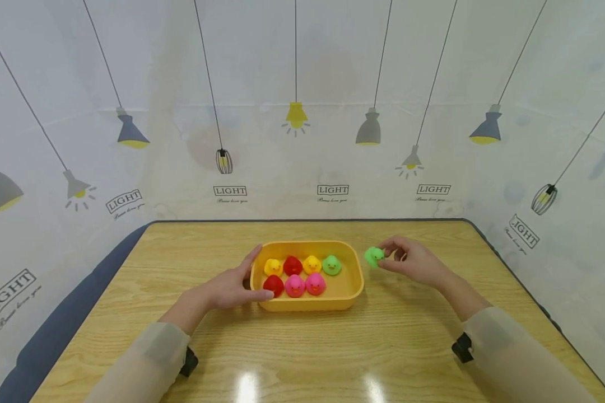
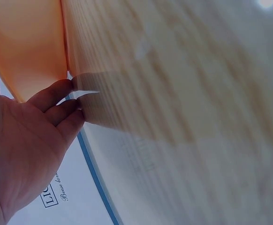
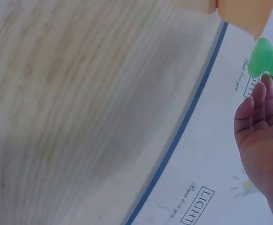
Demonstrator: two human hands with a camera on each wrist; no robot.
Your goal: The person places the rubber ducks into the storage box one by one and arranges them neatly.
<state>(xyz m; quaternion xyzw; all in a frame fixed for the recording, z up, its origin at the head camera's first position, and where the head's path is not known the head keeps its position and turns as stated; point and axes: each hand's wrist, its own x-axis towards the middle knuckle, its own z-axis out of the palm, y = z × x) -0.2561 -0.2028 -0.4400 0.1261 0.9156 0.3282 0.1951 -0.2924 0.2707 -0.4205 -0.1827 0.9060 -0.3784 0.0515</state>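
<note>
A yellow plastic bin stands on the wooden table, with rubber ducks in two rows inside. The back row has a yellow duck, a red duck, another yellow duck and a green duck. A dark red duck and two pink ducks sit in front. My left hand holds the bin's left end, thumb over the front rim, fingers against the outer wall. Just right of the bin, my right hand pinches a second green duck above the table.
Bare wood shows in the bin's front right part, beside the ducks. The table has a dark blue edge, and a pale curtain printed with lamps rises behind and at both sides. Black straps circle both sleeved wrists.
</note>
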